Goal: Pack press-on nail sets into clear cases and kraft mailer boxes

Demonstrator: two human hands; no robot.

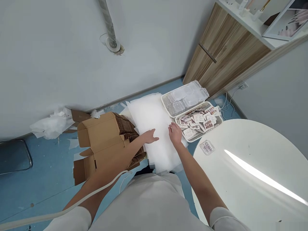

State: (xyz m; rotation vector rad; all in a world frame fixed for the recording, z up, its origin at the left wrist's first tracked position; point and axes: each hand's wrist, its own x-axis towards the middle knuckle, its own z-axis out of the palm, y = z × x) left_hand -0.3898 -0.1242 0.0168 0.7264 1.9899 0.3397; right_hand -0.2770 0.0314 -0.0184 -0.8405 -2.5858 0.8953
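Note:
A stack of thin white foam sheets (146,110) lies in front of me between flattened cardboard and two baskets. Over its left part is my left hand (150,136), thumb and fingers apart, holding nothing visible. My right hand (175,134) hovers over or rests on the stack's right side, its fingers loosely bent and apart with nothing seen between them; whether it touches the top sheet I cannot tell. Close beyond the right hand, a white basket (192,138) holds many printed cards (198,118). Behind it, another basket (166,107) contains clear plastic cases (190,94).
Flattened brown cardboard boxes (103,134) are piled on the left. A round white table (240,179) on my right bears one clear case (207,147). A white cable (96,192) crosses my left arm. A wooden cabinet (231,41) stands behind; crumpled wrapping (54,123) lies by the wall.

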